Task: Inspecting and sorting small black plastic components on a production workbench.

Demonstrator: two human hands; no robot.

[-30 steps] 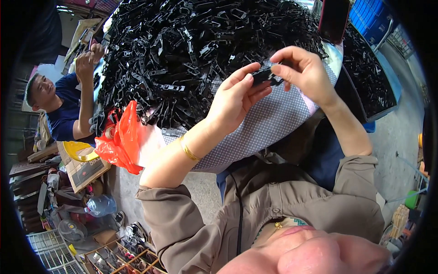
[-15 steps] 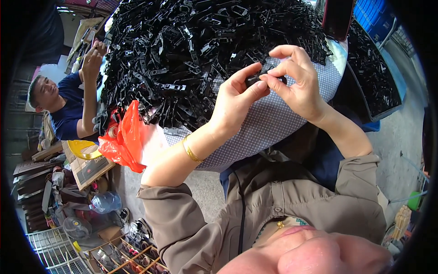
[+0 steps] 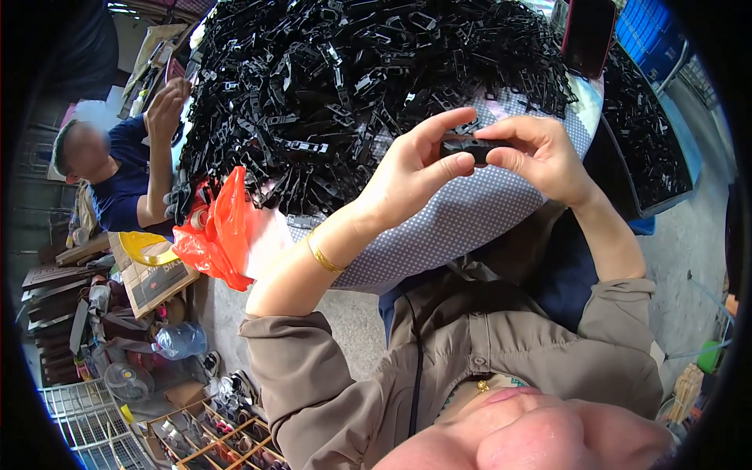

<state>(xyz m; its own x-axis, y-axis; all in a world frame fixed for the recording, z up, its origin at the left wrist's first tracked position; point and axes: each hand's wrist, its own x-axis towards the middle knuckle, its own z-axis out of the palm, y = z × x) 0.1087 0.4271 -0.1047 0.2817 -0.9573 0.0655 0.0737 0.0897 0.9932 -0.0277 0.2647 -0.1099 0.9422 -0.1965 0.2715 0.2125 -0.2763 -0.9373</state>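
Observation:
A small, elongated black plastic part (image 3: 468, 146) lies crosswise between my two hands, over the near edge of the table. My left hand (image 3: 417, 166) pinches its left end, thumb in front and fingers behind. On the other end, the thumb and index finger of my right hand (image 3: 544, 155) are closed. Fingers cover both ends of the part. Just beyond my hands spreads a big heap of similar black plastic parts (image 3: 313, 94), many of them long and slotted.
A dotted grey cloth (image 3: 470, 215) covers the table's near edge. A red plastic bag (image 3: 227, 227) sits at left, a phone (image 3: 589, 39) stands at far right. Beside the table is a bin (image 3: 646, 141) of black parts. A co-worker's hand (image 3: 167, 110) is at the heap's left side.
My right hand has come down and closed its thumb and index finger on the part's right end. The part now shows more plainly between my hands.

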